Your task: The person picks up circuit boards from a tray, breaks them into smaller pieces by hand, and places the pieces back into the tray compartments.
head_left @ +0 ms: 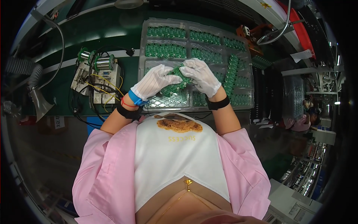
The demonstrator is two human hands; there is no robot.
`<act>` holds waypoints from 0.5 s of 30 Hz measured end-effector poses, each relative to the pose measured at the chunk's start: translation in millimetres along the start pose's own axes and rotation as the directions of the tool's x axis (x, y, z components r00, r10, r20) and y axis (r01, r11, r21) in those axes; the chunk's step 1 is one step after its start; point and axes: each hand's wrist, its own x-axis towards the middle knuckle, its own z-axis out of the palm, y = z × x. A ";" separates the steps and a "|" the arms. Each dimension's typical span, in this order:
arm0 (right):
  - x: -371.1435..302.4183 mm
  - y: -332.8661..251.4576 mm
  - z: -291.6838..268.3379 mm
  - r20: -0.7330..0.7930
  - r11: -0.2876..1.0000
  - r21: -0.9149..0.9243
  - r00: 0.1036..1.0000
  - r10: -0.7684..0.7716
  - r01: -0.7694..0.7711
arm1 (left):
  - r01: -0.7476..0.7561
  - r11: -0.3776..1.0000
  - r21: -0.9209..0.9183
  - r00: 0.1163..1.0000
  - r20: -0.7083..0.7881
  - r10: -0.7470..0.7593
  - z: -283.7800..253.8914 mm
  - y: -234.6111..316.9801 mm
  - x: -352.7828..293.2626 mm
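Both my hands wear white gloves and meet above a clear plastic tray [145,41] with several compartments. Between them is a green circuit board panel [175,88]. My left hand [156,80] grips its left side, thumb stretched across the top. My right hand [199,75] has its fingers bent over the upper right part of the board. Rows of small green circuit boards [166,49] stand in the tray's compartments. Another strip of green boards [232,72] lies slanted across the compartments right of my right hand. A blue strap [136,98] circles my left wrist.
Left of the tray, a soldering wire feeder [106,84] carries solder spools [104,62] and tangled cables. A flexible hose with a funnel mouth [44,104] hangs at far left. Black trays [266,93] stand to the right. A person in pink [298,123] sits farther right.
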 end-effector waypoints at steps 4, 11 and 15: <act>-2.7 4.5 3.0 -0.022 1.000 -0.007 1.000 -0.021 0.021 | -0.219 0.963 0.157 0.969 -0.077 0.233 0.2 0.9 -1.2; 14.3 -8.8 -0.8 0.062 0.945 0.301 0.992 0.112 -0.126 | -0.266 0.959 0.096 0.954 -0.113 0.276 3.1 0.1 -3.2; 20.3 7.9 7.8 -0.034 0.970 0.209 0.990 0.137 -0.127 | -0.261 0.952 0.158 0.938 -0.190 0.289 1.5 -3.2 -5.6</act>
